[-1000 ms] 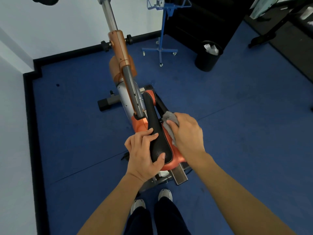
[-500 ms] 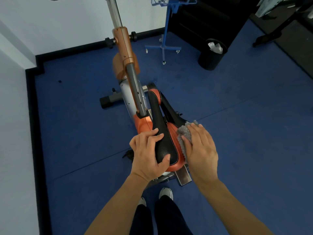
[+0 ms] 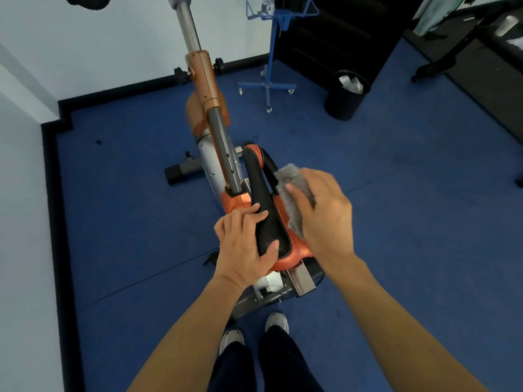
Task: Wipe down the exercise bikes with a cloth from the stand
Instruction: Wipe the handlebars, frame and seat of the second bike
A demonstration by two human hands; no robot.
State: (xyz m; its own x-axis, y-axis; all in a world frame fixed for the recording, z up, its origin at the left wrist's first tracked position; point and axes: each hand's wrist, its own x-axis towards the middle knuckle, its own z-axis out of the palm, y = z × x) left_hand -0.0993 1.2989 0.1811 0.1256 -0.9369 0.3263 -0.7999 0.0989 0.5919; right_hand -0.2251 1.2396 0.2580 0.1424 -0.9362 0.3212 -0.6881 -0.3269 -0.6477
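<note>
An orange and grey exercise bike [image 3: 210,128] stands on the blue floor below me. Its black and orange saddle [image 3: 264,205] is tilted on its side. My left hand [image 3: 243,244] grips the rear of the saddle, thumb on the black top. My right hand [image 3: 325,213] presses a grey fluffy cloth [image 3: 291,193] against the saddle's orange right flank. Part of the cloth sticks out above my fingers. A blue wheeled stand [image 3: 270,66] is behind the bike near the wall.
A black bin [image 3: 346,94] with white paper in it stands at the back right. A dark cabinet [image 3: 339,32] is behind it. White walls with black skirting close in on the left and back. Another machine's black leg [image 3: 435,63] reaches in at the top right.
My right hand with the cloth slid back along the saddle's right side, then forward again toward the nose. My left hand kept its hold on the saddle.
</note>
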